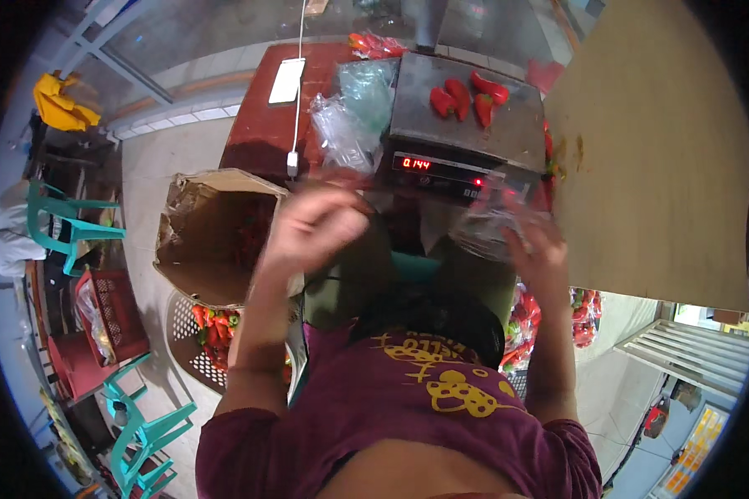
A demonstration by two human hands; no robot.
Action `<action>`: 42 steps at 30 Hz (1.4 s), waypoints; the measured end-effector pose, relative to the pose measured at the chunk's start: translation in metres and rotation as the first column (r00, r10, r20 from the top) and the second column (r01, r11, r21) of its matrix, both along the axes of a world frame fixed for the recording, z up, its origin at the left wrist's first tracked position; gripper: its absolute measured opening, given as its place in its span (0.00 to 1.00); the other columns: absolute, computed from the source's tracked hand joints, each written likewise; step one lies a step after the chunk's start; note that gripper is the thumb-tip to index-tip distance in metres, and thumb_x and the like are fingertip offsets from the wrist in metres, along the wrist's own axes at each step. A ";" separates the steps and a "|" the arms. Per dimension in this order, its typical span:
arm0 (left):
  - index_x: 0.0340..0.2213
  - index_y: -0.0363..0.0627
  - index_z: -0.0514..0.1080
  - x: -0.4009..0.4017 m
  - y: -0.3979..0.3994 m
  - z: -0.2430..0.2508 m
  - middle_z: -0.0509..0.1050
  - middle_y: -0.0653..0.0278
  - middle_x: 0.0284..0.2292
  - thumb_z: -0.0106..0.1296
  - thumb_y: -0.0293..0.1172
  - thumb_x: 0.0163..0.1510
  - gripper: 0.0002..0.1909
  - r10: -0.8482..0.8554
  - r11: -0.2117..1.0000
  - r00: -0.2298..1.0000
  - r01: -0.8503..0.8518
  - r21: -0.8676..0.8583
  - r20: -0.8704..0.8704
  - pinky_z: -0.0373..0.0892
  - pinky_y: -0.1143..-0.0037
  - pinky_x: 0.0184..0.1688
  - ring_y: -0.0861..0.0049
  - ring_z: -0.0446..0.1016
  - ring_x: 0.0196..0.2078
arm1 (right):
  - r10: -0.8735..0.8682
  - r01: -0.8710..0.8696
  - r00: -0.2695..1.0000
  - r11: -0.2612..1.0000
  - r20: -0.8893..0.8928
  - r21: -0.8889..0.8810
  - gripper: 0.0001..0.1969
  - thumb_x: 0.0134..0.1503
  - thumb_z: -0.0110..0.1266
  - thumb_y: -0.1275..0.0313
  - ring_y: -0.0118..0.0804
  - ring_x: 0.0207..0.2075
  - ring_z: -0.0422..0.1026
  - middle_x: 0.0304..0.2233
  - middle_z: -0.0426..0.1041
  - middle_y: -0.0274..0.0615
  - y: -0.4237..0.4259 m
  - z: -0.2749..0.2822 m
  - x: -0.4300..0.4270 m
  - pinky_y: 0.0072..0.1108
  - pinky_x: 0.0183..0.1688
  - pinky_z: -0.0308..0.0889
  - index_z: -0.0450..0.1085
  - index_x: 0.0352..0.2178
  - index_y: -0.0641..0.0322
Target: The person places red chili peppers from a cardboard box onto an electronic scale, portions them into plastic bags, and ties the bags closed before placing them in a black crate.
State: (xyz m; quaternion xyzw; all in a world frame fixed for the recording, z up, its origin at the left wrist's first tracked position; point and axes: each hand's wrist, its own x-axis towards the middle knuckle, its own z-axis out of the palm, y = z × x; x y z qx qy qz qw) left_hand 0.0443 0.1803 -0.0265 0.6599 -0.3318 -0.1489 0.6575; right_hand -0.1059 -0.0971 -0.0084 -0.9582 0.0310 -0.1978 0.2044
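My right hand [540, 240], partly blurred, has a clear plastic bag [484, 231] at its fingers, over my lap beside the front of the digital scale. My left hand [318, 224] is blurred by motion, its fingers curled, between the cardboard box and the scale; whether anything is in it I cannot make out. Several red peppers [457, 98] lie on the metal pan [412, 93] of the scale. Its display [416, 164] glows red. Left of the pan, a pile of clear plastic bags [349, 131] rests on the red table [259, 125].
An open cardboard box [190, 243] stands to my left, above a basket [181, 330] of red and green peppers. Bagged peppers [524, 318] are by my right side. A large tan board [649, 162] borders the scale on the right. A white cable [298, 125] hangs before the table.
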 end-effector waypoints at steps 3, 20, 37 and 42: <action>0.31 0.44 0.72 -0.035 -0.072 0.014 0.59 0.47 0.48 0.59 0.27 0.36 0.15 -0.116 0.993 0.890 0.105 0.050 0.441 0.57 0.68 0.50 0.56 0.57 0.52 | 0.229 -0.233 0.967 0.972 0.115 0.024 0.20 0.40 0.51 0.81 0.41 0.36 0.70 0.32 0.71 0.43 0.028 0.007 0.031 0.30 0.39 0.64 0.67 0.39 0.58; 0.30 0.39 0.72 -0.038 -0.045 0.099 0.62 0.60 0.32 0.50 0.12 0.37 0.15 -0.081 0.974 0.830 -0.051 0.219 0.552 0.62 0.79 0.25 0.77 0.63 0.25 | 0.245 -0.262 0.958 0.959 0.147 0.105 0.16 0.33 0.50 0.79 0.44 0.36 0.70 0.35 0.71 0.45 0.012 0.094 0.003 0.28 0.35 0.63 0.72 0.29 0.64; 0.43 0.37 0.62 0.110 -0.074 0.063 0.64 0.46 0.36 0.44 0.17 0.36 0.26 0.235 0.799 0.831 -0.460 0.387 0.504 0.64 0.71 0.38 0.58 0.67 0.35 | -0.166 0.059 0.890 0.965 -0.425 -0.255 0.34 0.28 0.62 0.56 0.55 0.40 0.65 0.40 0.63 0.55 -0.062 -0.110 0.277 0.34 0.40 0.64 0.66 0.40 0.58; 0.46 0.34 0.58 0.142 -0.106 0.014 0.59 0.42 0.39 0.44 0.15 0.32 0.32 0.115 0.837 0.812 -0.390 0.385 0.572 0.61 0.69 0.45 0.52 0.61 0.43 | -0.184 0.071 0.869 0.965 -0.459 -0.253 0.30 0.27 0.62 0.59 0.52 0.41 0.65 0.36 0.64 0.53 -0.042 -0.100 0.273 0.34 0.43 0.62 0.68 0.37 0.56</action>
